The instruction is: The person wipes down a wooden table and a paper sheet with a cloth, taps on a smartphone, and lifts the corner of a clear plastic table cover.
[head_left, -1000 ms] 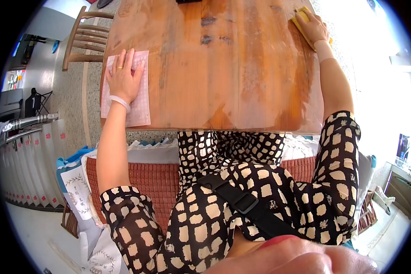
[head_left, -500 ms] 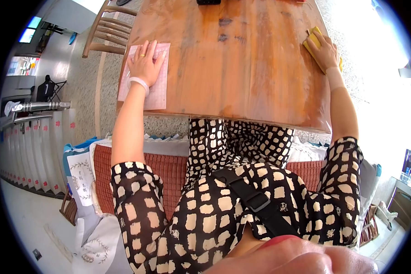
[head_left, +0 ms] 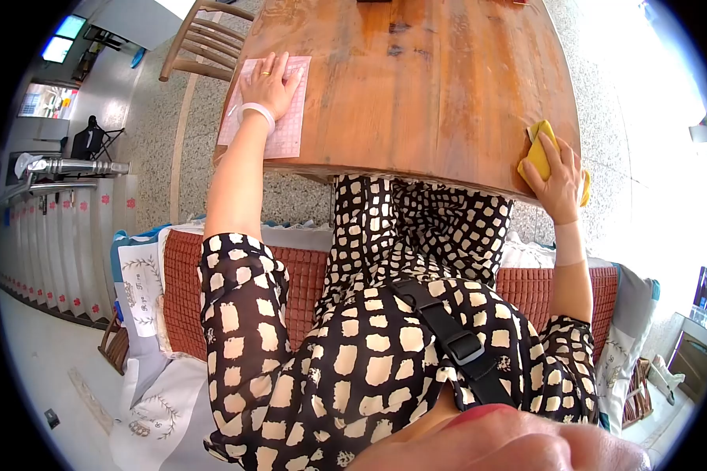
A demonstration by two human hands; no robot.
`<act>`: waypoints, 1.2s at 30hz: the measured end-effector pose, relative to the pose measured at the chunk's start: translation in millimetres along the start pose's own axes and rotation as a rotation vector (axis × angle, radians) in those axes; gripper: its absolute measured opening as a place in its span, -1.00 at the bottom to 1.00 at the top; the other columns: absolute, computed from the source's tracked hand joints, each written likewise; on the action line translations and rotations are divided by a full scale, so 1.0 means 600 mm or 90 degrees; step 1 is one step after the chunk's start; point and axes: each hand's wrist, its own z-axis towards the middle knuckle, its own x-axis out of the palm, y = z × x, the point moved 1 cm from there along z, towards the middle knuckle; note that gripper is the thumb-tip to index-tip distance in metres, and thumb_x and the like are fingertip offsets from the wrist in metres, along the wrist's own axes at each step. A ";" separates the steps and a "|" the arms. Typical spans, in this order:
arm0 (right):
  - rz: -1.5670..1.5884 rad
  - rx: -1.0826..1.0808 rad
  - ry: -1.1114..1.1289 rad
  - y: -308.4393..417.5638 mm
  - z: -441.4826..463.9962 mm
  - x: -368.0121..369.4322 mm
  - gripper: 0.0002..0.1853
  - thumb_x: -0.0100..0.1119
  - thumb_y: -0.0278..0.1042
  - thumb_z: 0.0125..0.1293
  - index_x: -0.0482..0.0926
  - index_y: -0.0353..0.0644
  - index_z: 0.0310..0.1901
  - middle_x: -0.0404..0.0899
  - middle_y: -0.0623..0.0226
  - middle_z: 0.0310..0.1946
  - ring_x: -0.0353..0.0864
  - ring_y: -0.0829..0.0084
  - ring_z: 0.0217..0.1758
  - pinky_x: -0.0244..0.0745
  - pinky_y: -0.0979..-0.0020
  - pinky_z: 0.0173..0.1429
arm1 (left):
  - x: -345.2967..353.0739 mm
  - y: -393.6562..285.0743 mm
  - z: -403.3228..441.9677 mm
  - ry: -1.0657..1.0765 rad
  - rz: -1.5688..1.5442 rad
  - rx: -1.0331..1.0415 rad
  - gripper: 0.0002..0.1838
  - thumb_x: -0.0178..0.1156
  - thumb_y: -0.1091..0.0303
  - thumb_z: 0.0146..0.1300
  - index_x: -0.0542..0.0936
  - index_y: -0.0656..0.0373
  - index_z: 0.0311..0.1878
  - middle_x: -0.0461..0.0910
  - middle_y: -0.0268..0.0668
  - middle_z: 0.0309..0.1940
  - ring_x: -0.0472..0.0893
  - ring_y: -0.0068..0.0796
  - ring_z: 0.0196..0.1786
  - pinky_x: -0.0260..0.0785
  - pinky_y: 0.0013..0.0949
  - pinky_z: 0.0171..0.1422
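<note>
My right hand [head_left: 559,184], fingers spread over the yellow cloth [head_left: 534,161] without clenching, had drawn it along the wooden table [head_left: 416,118] to the near right corner; the stroke thus reached my end. Half a second earlier, both lay farther off. My left hand [head_left: 269,88], fingers slightly parted, stayed flat upon the pink sheet [head_left: 289,133].

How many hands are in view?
2: left hand on the pink sheet, at the left edge of the table; right hand on the yellow cloth, at the near right corner.
</note>
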 end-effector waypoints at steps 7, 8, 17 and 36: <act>-0.004 0.018 0.035 0.017 0.010 -0.005 -0.42 0.25 0.08 0.13 0.51 0.04 0.18 0.43 0.15 0.14 0.39 0.06 0.17 0.29 0.08 0.25 | -0.002 -0.004 -0.005 -0.034 -0.018 0.010 -0.35 -0.20 -0.25 0.36 0.20 -0.22 0.45 0.11 -0.32 0.48 0.07 -0.23 0.51 -0.15 0.16 0.48; 0.006 0.025 0.043 0.014 0.018 -0.001 -0.42 0.24 0.08 0.14 0.50 0.04 0.18 0.43 0.15 0.15 0.39 0.05 0.18 0.29 0.07 0.25 | -0.001 -0.003 -0.006 -0.038 -0.018 0.012 -0.34 -0.20 -0.25 0.36 0.20 -0.21 0.45 0.12 -0.32 0.48 0.07 -0.22 0.51 -0.15 0.17 0.48; -0.030 0.153 0.067 -0.005 0.163 0.083 -0.41 0.08 0.26 0.19 0.47 0.21 0.21 0.39 0.22 0.24 0.40 -0.05 0.22 0.29 -0.01 0.25 | 0.004 0.001 -0.005 -0.062 -0.013 0.027 -0.34 -0.18 -0.24 0.35 0.21 -0.20 0.44 0.15 -0.28 0.46 0.10 -0.19 0.50 -0.14 0.18 0.46; -0.024 0.013 0.140 0.141 0.132 0.055 -0.37 -0.03 0.29 0.22 0.38 0.18 0.26 0.42 0.06 0.13 0.43 -0.01 0.15 0.35 -0.13 0.17 | 0.005 -0.002 -0.001 -0.030 -0.066 -0.002 -0.29 -0.19 -0.28 0.33 0.16 -0.18 0.47 0.07 -0.34 0.50 0.02 -0.23 0.53 -0.26 0.19 0.52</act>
